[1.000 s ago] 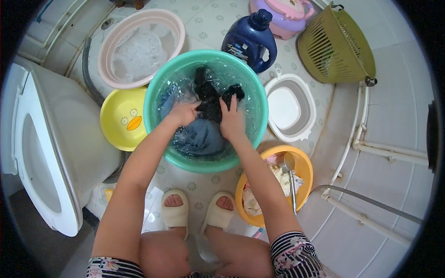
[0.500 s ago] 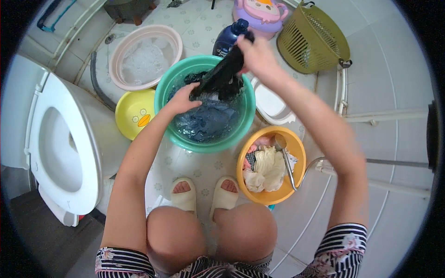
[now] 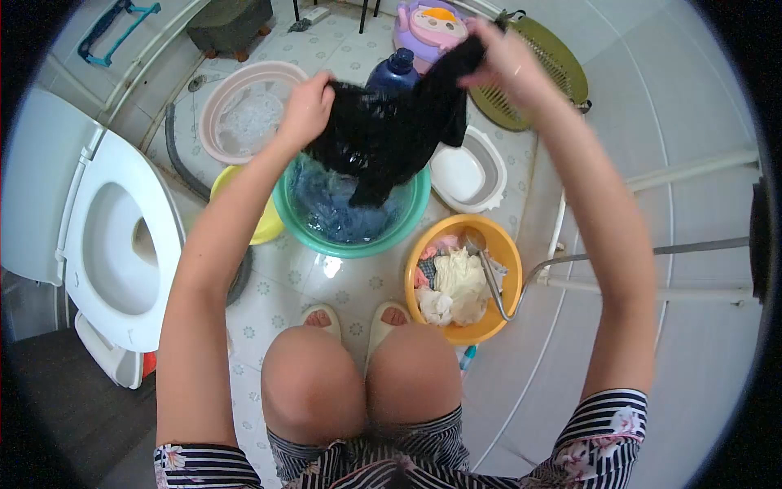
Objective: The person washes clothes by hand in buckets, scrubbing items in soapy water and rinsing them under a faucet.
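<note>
above the basin (image 3: pixel 336 250), hands (image 3: pixel 308 108) (image 3: pixel 511 67) hold black cloth (image 3: pixel 383 134) hiding the bottle's (image 3: pixel 393 73) front.

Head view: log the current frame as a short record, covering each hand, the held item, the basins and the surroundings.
Left hand: gripping one side of a black garment
Right hand: holding the garment's other end, higher up; slightly blurred
Black garment: wet-looking, spread between both hands, over the green basin
Green basin: blue clothing in water
Pink basin: suds
Orange basin: pale clothes, shower head
Surroundings: navy jug, olive basket, toilet
</note>
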`<state>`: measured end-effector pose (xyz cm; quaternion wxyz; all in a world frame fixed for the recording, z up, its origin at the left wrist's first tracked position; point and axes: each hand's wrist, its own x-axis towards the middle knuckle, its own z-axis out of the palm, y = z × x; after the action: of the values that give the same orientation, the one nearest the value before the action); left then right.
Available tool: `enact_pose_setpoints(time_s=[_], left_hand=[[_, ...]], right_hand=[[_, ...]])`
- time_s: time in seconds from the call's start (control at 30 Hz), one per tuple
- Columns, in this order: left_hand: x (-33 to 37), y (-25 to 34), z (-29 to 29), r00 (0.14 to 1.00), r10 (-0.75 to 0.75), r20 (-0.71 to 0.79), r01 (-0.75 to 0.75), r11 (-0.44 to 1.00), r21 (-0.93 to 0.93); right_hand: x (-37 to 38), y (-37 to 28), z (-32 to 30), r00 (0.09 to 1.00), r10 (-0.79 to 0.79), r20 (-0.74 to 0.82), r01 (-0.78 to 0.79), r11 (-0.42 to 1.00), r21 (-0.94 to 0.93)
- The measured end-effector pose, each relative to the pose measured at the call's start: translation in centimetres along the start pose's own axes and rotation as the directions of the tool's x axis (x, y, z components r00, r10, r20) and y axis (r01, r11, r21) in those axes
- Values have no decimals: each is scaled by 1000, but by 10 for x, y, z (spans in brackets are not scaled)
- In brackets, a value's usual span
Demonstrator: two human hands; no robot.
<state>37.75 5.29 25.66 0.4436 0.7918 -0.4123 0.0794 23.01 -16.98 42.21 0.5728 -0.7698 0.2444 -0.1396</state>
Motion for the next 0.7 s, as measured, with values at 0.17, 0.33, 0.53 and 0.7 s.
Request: enact_pose_setpoints(time_s=[0.17,0.33,0.53,0.7], left_hand=[[-72,-67,43,974,-213,74,193,956,221],[-128,-119,89,753,-234,615,-67,902,426],[-165,-179,135,565,-499,657,-11,792,611],[-151,-185,169,479,-328,814,-72,910,409]], right_hand=[[-11,149,28,980,171,104,-122,922,-367],[-36,265,105,950,116,290,220,413,-884],[-26,343,182,911,22,411,376,365,-852],[8,407,171,894,225,387,285,380,-880]])
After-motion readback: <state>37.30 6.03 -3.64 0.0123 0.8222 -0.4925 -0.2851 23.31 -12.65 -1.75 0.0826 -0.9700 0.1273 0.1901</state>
